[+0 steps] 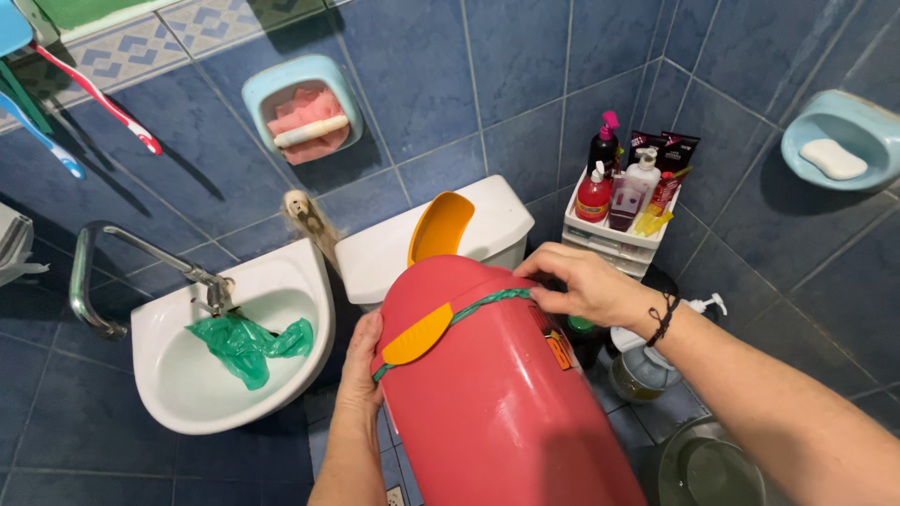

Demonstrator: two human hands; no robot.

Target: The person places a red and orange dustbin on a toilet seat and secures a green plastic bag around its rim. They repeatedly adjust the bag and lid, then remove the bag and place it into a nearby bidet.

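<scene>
Left of your hands, a crumpled green plastic bag [251, 343] lies in the white basin [169, 394] under the tap [141, 272]. Between your hands, a red bin [497, 403] tilts away from you, steadied from both sides. Your left hand [361, 361] presses flat, fingers together, against its side, likely bracing it. Your right hand [581, 281] curls over the rim, pinching the green cord [487, 302] by the orange flap [417, 334]. Beyond your right hand, bottles crowd a white rack [609, 239].
</scene>
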